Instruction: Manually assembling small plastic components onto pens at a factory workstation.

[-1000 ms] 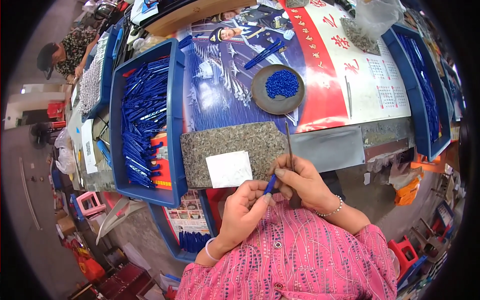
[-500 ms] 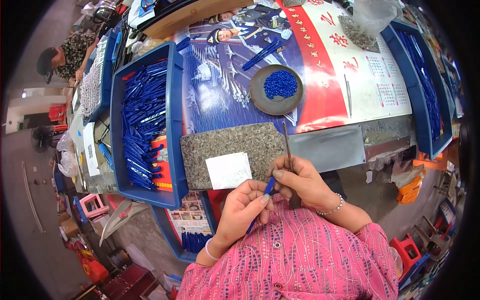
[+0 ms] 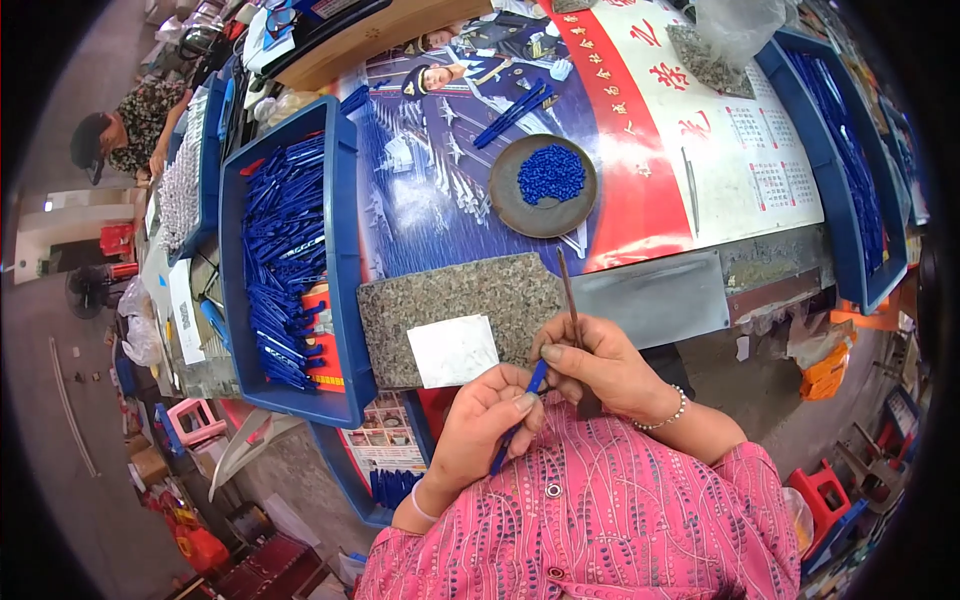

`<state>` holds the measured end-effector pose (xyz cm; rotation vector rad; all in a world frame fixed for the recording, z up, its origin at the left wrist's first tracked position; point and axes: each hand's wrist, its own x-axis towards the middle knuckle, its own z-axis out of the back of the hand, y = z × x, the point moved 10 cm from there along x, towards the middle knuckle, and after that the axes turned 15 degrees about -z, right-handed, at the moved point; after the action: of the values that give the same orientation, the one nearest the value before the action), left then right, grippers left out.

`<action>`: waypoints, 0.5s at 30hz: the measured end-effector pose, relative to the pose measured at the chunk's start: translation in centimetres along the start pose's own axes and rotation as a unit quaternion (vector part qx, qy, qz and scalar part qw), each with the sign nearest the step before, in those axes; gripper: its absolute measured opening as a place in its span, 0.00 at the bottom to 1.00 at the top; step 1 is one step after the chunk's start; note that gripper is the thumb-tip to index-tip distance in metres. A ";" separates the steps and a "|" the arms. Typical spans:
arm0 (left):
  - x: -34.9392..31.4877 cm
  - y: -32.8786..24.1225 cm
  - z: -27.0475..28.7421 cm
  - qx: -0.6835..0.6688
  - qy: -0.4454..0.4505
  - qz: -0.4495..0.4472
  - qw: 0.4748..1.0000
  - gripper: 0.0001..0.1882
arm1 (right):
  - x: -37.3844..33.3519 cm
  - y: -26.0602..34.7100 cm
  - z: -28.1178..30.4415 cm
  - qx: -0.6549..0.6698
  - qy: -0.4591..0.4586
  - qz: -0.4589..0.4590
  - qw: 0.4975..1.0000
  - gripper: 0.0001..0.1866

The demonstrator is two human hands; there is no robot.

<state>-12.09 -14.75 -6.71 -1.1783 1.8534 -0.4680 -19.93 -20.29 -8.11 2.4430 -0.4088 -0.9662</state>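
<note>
In front of my chest, my left hand (image 3: 497, 415) is closed on a slim blue plastic pen (image 3: 538, 377), tilted with its upper end toward my right hand. My right hand (image 3: 600, 362) is closed around a long, thin, dark metal tool (image 3: 568, 290) that looks like tweezers, its narrow end pointing away from me. Right thumb and fingers are also bent close to the pen's upper end; whether they touch it is hard to tell. Just beyond the hands lies a white paper sheet (image 3: 452, 350) on a speckled stone slab (image 3: 450, 285).
To the left, a blue bin (image 3: 345, 250) holds many blue pens. Another blue bin (image 3: 830, 170) stands at the right. A round dish (image 3: 512, 205) of small blue pieces rests on the poster (image 3: 640, 170), near several loose pens (image 3: 515, 115). A person (image 3: 130, 130) works at the far left.
The view has shifted slightly, so the bench things sit a little differently in the picture. Both hands keep nearly the same pose, holding the pen and the metal tool.
</note>
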 end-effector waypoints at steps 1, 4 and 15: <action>0.2 0.2 0.3 0.001 0.001 0.001 1.000 0.08 | 0.0 0.1 0.0 0.001 0.000 0.001 1.000 0.09; 0.5 1.6 -0.5 -0.136 0.031 0.051 0.989 0.09 | -0.1 0.4 0.1 0.000 -0.007 0.008 1.000 0.10; 0.5 2.9 -2.3 -0.342 0.041 0.140 0.928 0.10 | -0.4 0.6 0.5 0.017 -0.015 0.009 1.000 0.10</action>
<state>-15.60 -14.06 -7.66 -1.3029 2.3006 0.3331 -20.59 -20.82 -7.86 2.4540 -0.4615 -0.9962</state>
